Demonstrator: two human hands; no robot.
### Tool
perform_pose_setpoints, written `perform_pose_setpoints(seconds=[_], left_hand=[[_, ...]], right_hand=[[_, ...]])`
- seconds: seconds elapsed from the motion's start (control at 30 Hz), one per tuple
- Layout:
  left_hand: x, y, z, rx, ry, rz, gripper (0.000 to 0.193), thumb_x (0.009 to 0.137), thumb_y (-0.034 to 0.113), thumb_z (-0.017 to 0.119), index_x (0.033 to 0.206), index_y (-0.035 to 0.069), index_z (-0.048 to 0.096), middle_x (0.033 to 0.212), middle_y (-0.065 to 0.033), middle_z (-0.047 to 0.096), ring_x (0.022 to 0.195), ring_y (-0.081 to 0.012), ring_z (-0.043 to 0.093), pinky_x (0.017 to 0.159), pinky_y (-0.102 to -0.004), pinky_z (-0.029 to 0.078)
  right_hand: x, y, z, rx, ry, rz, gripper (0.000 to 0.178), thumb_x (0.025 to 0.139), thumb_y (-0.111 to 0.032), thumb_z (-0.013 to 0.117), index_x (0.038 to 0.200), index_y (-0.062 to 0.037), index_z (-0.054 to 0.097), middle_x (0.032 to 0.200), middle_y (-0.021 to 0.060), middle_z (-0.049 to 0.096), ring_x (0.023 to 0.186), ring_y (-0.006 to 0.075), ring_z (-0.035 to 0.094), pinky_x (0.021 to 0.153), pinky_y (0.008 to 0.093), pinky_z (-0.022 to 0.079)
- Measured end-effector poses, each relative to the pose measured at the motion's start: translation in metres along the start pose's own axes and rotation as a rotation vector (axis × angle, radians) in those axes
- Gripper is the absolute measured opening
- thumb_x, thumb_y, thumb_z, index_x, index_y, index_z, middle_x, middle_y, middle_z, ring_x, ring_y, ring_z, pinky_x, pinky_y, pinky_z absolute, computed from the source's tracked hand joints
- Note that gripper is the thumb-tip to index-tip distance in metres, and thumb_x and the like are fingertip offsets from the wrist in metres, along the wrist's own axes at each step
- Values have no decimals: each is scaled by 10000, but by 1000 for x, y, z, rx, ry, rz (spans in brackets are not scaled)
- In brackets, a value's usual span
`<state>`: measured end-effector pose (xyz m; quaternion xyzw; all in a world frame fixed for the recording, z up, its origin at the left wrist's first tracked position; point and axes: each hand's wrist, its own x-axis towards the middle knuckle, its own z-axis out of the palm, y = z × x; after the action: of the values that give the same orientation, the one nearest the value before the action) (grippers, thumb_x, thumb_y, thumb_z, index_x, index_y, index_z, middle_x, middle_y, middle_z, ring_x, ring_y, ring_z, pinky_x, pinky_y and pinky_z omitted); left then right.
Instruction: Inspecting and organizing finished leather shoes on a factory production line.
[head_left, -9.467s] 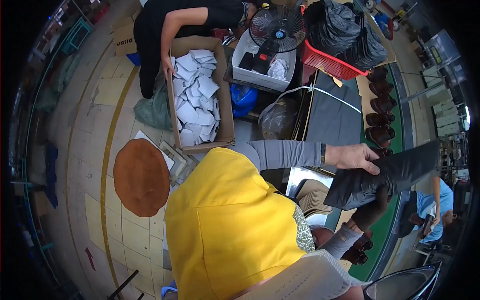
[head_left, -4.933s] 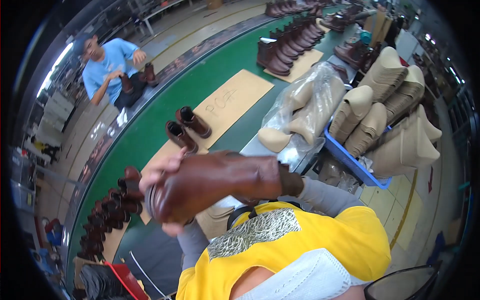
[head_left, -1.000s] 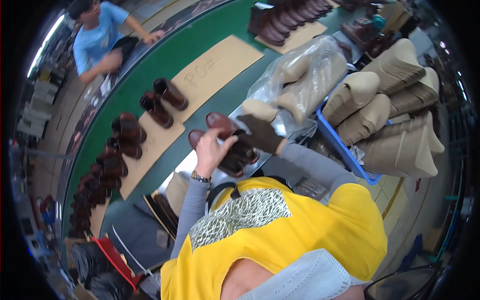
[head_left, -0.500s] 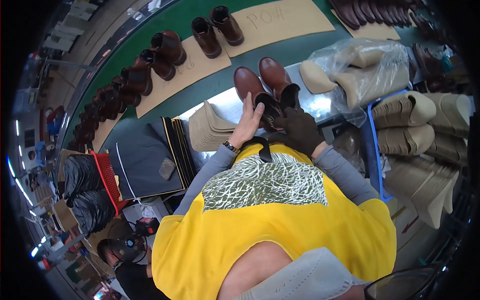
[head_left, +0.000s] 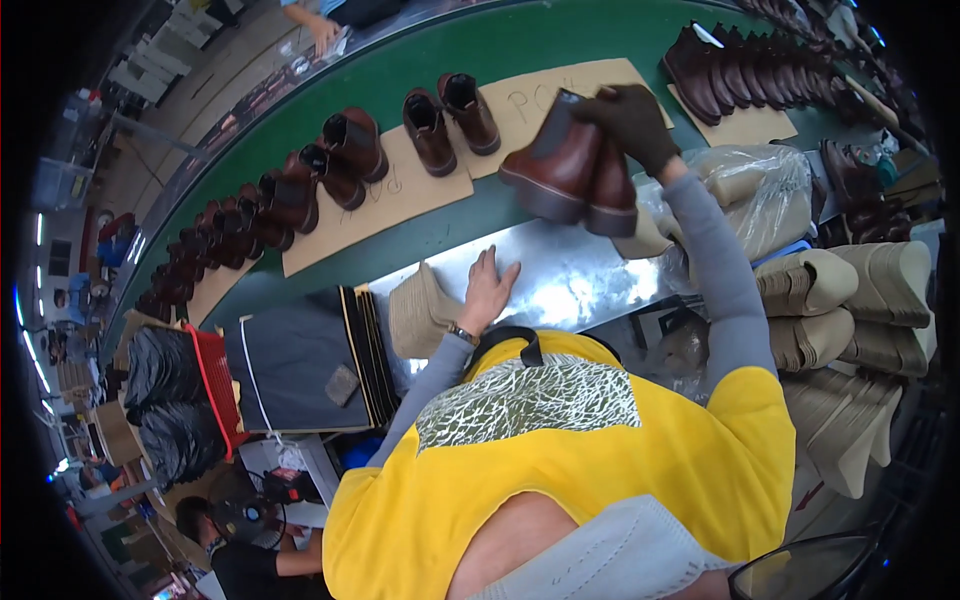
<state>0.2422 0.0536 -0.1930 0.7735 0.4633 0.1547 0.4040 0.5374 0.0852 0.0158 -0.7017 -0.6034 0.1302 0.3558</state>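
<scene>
My right hand (head_left: 635, 125), in a dark brown glove, is closed on the upper parts of a pair of brown ankle boots (head_left: 562, 170). The boots hang above the work surface with their soles downward, over the edge of a cardboard sheet (head_left: 525, 90). My left hand (head_left: 489, 288) is bare, fingers apart, and rests on the shiny metal plate (head_left: 570, 275). Close to its left stands a stack of beige curved inserts (head_left: 422, 312). Beyond, two brown boots (head_left: 430, 135) stand upright on the cardboard.
A row of brown boots (head_left: 285, 200) curves away left. More boots (head_left: 720, 75) stand at the far right. Plastic-wrapped beige shapes (head_left: 760, 195) and stacked beige inserts (head_left: 815, 280) lie right. Dark sheets (head_left: 300, 360) and a red basket (head_left: 215, 385) are left. A co-worker's hand (head_left: 322, 35) shows at the far edge.
My right hand has lifted the pair of boots off the metal plate and carried it forward and up. My left hand has let go and now lies on the plate.
</scene>
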Motion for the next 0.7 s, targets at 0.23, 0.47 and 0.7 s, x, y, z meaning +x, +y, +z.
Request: perform_pose_setpoints(seconds=[0.23, 0.47, 0.7], left_hand=[[5, -17, 21, 310, 2, -34, 774, 880, 461, 549, 1390, -56, 283, 1413, -365, 258, 1273, -582, 244, 1051, -579, 256], [-1, -8, 21, 569, -49, -19, 757, 837, 391, 631, 1370, -59, 337, 1443, -337, 228, 1297, -547, 244, 1060, -540, 283], [3, 0, 20, 577, -109, -58, 825, 764, 371, 694, 1363, -71, 337, 1460, -334, 185, 1307, -559, 214, 1073, -539, 276]], right_hand=[[91, 49, 61, -310, 68, -234, 294, 761, -434, 666, 763, -140, 686, 817, 85, 664, 829, 270, 640, 789, 429, 477], [137, 167, 99, -10, -176, -242, 380, 792, -388, 647, 1024, -87, 635, 1021, 143, 622, 930, 304, 596, 783, 397, 472], [237, 329, -29, -590, 382, 138, 776, 663, -502, 760, 1300, -154, 485, 1327, 173, 458, 1230, 391, 429, 994, 455, 380]])
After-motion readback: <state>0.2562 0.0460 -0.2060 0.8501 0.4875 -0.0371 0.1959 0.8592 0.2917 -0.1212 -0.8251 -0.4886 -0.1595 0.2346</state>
